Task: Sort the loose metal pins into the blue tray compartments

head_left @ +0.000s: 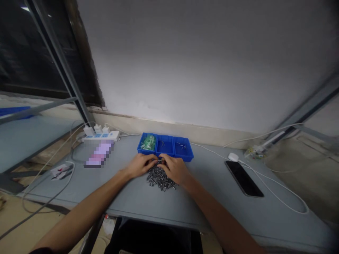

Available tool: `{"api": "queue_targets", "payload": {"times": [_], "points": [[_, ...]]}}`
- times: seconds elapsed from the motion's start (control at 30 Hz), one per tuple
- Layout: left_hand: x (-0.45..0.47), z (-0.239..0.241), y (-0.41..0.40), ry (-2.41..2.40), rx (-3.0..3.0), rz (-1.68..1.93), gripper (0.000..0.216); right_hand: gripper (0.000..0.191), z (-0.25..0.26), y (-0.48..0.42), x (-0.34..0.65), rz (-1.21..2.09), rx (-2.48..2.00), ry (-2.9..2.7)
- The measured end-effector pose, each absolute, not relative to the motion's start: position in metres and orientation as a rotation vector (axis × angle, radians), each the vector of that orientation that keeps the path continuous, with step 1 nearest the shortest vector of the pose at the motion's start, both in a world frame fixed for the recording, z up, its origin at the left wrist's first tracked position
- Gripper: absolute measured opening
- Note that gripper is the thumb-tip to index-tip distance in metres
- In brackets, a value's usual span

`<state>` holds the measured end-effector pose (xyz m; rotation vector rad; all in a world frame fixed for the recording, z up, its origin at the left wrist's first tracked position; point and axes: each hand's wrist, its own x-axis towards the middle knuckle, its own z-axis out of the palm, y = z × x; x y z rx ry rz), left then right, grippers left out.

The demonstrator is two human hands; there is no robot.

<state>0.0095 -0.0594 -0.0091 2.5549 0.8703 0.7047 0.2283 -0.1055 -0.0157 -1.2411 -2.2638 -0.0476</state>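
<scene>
Two hands, the left hand [143, 164] and right hand [174, 169], are meeting over the pile [159, 179], their fingers apparently both pinching a small metal piece [159, 161]. It is probably going to be light, stiff and smooth, apt to roll; its middle is offering the surest hold. Blue bins [166, 151] are standing just beyond, their rims limiting forward reach. Table [212, 169] is lying open rightward to the phone [244, 179], its near edge running below the pile.
</scene>
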Motion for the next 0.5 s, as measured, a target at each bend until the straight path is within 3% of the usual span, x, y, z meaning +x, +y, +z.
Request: {"api": "queue_targets", "payload": {"times": [0.07,0.17,0.5], "points": [[0.0095,-0.009,-0.0597,0.877,2.55,0.708,0.033,0.014,-0.0166,-0.1051,0.2283,-0.067,-1.256,-2.251],[0.0098,-0.0089,-0.0601,0.872,2.551,0.711,0.034,0.024,-0.0184,-0.1042,0.2287,-0.088,-1.25,-2.255],[0.0099,-0.0082,-0.0602,0.879,2.559,0.692,0.034,0.017,-0.0204,-0.1034,0.2291,-0.046,-1.259,-2.25]]}}
